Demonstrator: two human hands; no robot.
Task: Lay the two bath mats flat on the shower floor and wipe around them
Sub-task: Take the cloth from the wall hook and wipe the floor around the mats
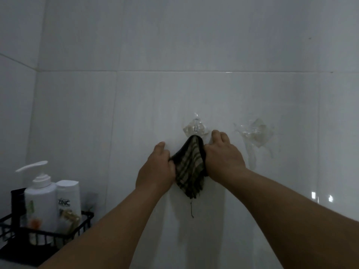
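The only camera sits on the person's head, facing straight to the tiled wall from close, both forearms reaching forward into view.

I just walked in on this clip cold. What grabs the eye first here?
Both hands, left hand and right hand, hold a dark striped cloth at a clear hook on the white tiled wall, mid-frame. Lower left, a black rack carries a pump bottle and a shampoo bottle.
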